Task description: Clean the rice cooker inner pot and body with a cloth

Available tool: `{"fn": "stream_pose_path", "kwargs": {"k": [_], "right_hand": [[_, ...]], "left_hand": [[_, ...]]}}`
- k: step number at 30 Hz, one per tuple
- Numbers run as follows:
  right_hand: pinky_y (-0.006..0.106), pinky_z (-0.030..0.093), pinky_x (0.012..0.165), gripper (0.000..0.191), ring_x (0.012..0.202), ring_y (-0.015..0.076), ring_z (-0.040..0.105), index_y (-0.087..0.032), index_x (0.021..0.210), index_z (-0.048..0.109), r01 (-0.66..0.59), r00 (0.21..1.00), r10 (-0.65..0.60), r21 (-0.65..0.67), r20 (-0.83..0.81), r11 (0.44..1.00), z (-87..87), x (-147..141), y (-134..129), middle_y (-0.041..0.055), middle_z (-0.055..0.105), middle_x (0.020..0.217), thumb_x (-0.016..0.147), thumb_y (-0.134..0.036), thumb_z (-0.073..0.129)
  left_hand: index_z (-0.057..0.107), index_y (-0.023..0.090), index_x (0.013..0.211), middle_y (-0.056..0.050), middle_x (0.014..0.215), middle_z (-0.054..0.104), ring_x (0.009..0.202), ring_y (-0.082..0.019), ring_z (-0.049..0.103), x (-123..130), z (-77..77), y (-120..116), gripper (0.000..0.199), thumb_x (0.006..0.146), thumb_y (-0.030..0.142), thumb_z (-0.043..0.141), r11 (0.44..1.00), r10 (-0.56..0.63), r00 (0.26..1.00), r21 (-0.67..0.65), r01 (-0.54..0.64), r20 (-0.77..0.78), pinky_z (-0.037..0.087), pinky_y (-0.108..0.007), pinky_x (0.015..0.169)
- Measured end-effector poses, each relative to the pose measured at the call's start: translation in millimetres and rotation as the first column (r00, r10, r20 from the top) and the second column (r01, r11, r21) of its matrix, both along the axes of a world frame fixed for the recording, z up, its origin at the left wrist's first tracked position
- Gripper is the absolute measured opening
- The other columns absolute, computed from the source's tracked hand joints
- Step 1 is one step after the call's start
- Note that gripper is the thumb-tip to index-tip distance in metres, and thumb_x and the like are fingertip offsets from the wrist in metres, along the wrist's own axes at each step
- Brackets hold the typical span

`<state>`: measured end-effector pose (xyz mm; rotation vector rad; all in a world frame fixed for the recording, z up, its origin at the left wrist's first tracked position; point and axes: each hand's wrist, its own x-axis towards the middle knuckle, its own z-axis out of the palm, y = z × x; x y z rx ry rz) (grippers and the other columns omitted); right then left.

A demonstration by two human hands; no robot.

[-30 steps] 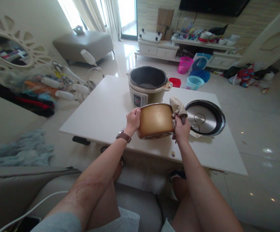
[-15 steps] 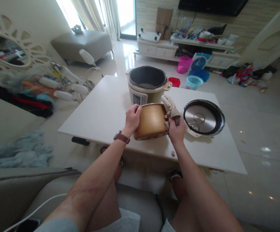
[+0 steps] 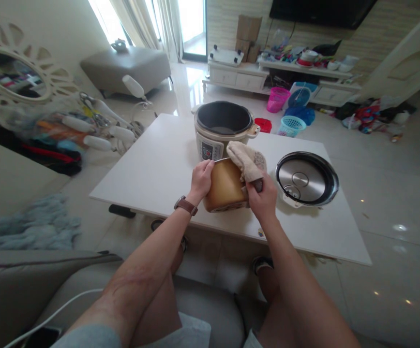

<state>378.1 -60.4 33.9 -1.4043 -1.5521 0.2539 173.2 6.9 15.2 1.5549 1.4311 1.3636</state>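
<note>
A gold-brown inner pot (image 3: 226, 186) is held tilted over the near side of the white table. My left hand (image 3: 201, 180) grips its left side by the rim, thumb on top. In my right hand (image 3: 262, 195) is a beige cloth (image 3: 245, 159), which lies against the pot's right side and over its rim. Just behind the pot stands the cooker body (image 3: 223, 126), open at the top, its control panel facing me. To the right, the round lid (image 3: 307, 179) rests with its metal inner face up.
A small object (image 3: 261, 232) lies at the near edge of the white table (image 3: 141, 169). Beyond the table are a red basin (image 3: 263, 125), a blue basket (image 3: 292, 126) and a pink basket (image 3: 277, 99) on the floor. A grey sofa (image 3: 202, 299) is beneath me.
My right hand has shifted slightly left, and the cloth has moved left and up over the pot's rim. My left hand keeps its grip. The view has shifted slightly.
</note>
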Motion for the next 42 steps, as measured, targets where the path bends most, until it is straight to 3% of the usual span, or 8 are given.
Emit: {"fn": "stream_pose_path", "kwargs": {"k": [4,9,12,18,27,32,36,42], "right_hand": [[0.04,0.053,0.091,0.034,0.093,0.0254,0.07,-0.021,0.103,0.074,0.113,0.953,-0.154,-0.165,-0.261,0.98,-17.4,16,12,0.0073,0.077,0.094,0.088,-0.05,0.067],[0.041,0.051,0.097,0.047,0.101,0.0254,0.07,-0.017,0.106,0.075,0.156,0.783,-0.316,-0.323,-0.536,0.933,-43.9,33,29,0.0096,0.078,0.106,0.08,-0.055,0.068],[0.042,0.051,0.099,0.047,0.103,0.0261,0.07,-0.015,0.103,0.076,0.183,0.749,-0.346,-0.326,-0.564,0.927,-48.1,34,32,0.0097,0.078,0.104,0.078,-0.054,0.068],[0.04,0.052,0.092,0.043,0.095,0.0256,0.071,-0.016,0.1,0.076,0.256,0.832,-0.331,-0.221,-0.445,0.941,-34.5,28,23,0.0085,0.078,0.097,0.082,-0.055,0.068],[0.036,0.052,0.082,0.032,0.083,0.0232,0.068,-0.02,0.096,0.074,0.181,0.94,-0.21,-0.127,-0.269,0.975,-20.2,11,10,0.006,0.075,0.085,0.091,-0.049,0.065],[0.047,0.051,0.103,0.034,0.116,0.0317,0.07,-0.023,0.118,0.074,0.065,0.998,-0.065,0.03,0.008,0.997,-4.6,-3,-2,0.0122,0.078,0.121,0.092,-0.04,0.061],[0.051,0.039,0.119,0.05,0.142,0.0323,0.058,-0.028,0.136,0.068,-0.124,0.948,0.104,0.048,0.301,0.991,7.9,-11,-12,0.007,0.07,0.144,0.087,-0.03,0.062],[0.05,0.042,0.12,0.046,0.141,0.0311,0.059,-0.025,0.134,0.069,-0.074,0.973,0.059,0.057,0.225,0.996,7.1,-5,-8,0.0094,0.071,0.143,0.089,-0.027,0.06]], "left_hand": [[0.041,0.023,0.066,-0.001,0.068,0.051,0.07,-0.018,0.047,-2,0.0,0,0.043,0.101,0.046,0.046,1.0,0.0,0.999,-0.018,0.001,0.044,0.035,-0.032,0.068],[0.042,0.023,0.065,-0.002,0.07,0.054,0.074,-0.019,0.048,-5,-8.9,3,0.047,0.101,0.053,0.045,0.999,0.034,0.997,-0.03,-0.031,0.071,0.039,-0.032,0.072],[0.047,0.023,0.067,-0.002,0.074,0.059,0.076,-0.019,0.051,-5,-17.4,5,0.048,0.102,0.055,0.044,0.999,0.039,0.997,-0.025,-0.037,0.071,0.042,-0.032,0.076],[0.053,0.024,0.071,-0.005,0.078,0.063,0.082,-0.022,0.056,-6,-25.9,9,0.045,0.107,0.047,0.041,0.994,0.094,0.995,-0.058,-0.094,0.012,0.043,-0.034,0.083],[0.049,0.024,0.076,-0.002,0.079,0.059,0.08,-0.02,0.055,5,4.7,-9,0.034,0.107,0.037,0.044,0.997,0.072,0.997,0.022,-0.073,0.008,0.038,-0.032,0.078],[0.041,0.023,0.069,0.001,0.07,0.051,0.072,-0.018,0.047,3,0.1,-7,0.039,0.105,0.037,0.049,0.998,0.056,0.998,-0.019,-0.055,0.026,0.034,-0.031,0.072],[0.046,0.022,0.069,0.001,0.07,0.052,0.071,-0.017,0.045,2,-9.7,1,0.038,0.104,0.038,0.048,1.0,0.009,0.992,-0.022,-0.006,0.125,0.035,-0.031,0.071],[0.043,0.021,0.065,0.002,0.063,0.045,0.065,-0.015,0.038,5,-13.4,2,0.043,0.103,0.042,0.049,0.997,0.058,0.981,-0.06,-0.048,0.185,0.031,-0.03,0.065]]}}
